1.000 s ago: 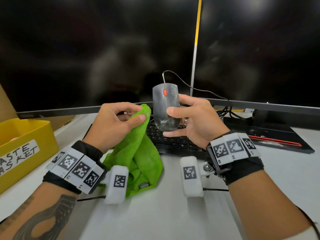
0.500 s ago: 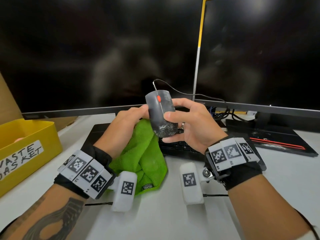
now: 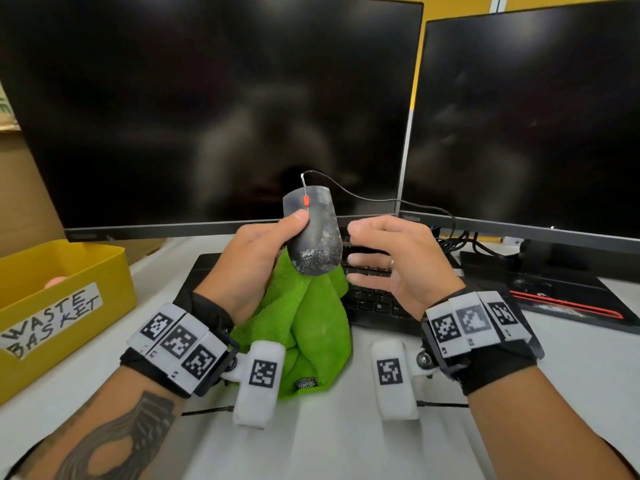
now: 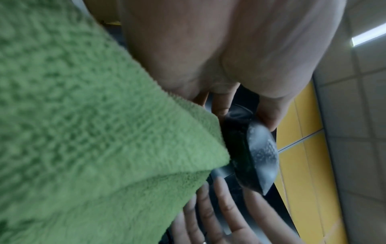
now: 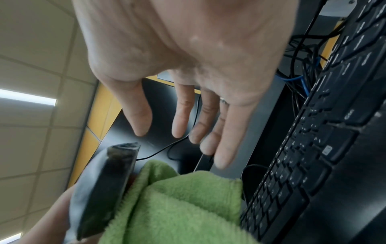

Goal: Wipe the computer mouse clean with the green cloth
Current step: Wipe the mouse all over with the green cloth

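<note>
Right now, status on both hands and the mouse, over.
Left hand grips mouse with green cloth bunched beneath. Right hand open, off the mouse. Grime on mouse's lower end. Nothing in the way.

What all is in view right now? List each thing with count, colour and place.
computer mouse: one, dark grey, dusty, red wheel, held up before the monitors
green cloth: one, hanging below the mouse
mouse cable: one, black, running right
monitors: two, black, dark, at the back
keyboard: one, black, on the desk
waste basket: one, yellow, labelled, far left
flat device: one, black, red stripe, right
desk: one, white
left hand: grips mouse and cloth
right hand: open, beside the mouse, holding nothing
</note>
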{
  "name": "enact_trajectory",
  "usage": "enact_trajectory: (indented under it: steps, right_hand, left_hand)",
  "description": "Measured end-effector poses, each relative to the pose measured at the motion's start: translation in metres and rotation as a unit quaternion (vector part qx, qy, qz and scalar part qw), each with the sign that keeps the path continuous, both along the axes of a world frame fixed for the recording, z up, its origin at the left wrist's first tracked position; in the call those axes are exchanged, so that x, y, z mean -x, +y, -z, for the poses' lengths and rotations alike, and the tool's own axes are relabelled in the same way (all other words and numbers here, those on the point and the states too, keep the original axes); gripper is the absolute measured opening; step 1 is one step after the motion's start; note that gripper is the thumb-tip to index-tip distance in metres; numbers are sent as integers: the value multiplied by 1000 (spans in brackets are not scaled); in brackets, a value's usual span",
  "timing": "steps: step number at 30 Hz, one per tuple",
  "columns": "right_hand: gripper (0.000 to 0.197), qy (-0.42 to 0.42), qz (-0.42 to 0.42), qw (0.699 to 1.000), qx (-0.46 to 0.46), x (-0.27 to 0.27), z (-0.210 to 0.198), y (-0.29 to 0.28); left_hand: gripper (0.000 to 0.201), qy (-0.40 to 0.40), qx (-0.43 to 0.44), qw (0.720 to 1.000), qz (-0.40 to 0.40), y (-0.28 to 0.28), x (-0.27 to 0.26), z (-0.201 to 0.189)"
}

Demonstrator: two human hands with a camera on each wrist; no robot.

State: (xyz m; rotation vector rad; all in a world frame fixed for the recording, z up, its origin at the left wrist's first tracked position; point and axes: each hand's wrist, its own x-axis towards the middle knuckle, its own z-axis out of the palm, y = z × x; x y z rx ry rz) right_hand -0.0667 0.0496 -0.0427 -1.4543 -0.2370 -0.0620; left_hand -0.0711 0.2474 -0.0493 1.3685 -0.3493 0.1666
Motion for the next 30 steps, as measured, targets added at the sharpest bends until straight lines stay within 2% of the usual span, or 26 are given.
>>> enact_trajectory:
  steps: [3,6,9,12,14,16,20,22,27,30]
  right_hand:
    - [10,-4,34,999,39,-5,3,3]
    - [27,-3,-9,998,55,-4,4,8]
    - [30,-31,-29,998,52,-1,4,11]
    - [22,-58,24,997,54,-5,6,8]
    - [11,-54,52,995,69,-8,5,4]
    - [9,-41,81,992,85,-10,3,-1]
    - [9,17,112,993,44,-9,-2,-4]
    - [9,43,134,990,13,-10,-5,-5]
    - [31,95,168,981,-29,-9,-5,-7]
    - [41,68,203,974,-75,-10,-6,-12]
  left_hand:
    - [32,16,42,999,16,0,0,-2]
    - [46,23,47,998,42,0,0,-2]
    - [53,20,34,998,47,0,0,-1]
    - [54,26,27,998,42,3,-2,0]
    - [51,38,30,998,40,7,-4,0]
    - [52,48,23,998,31,10,-7,0]
    - [33,51,6,999,6,9,-6,-3]
    - [35,42,-9,999,1,7,-3,-4]
    - [41,0,-51,999,13,6,1,-1]
    - [49,-1,-71,997,31,8,2,1]
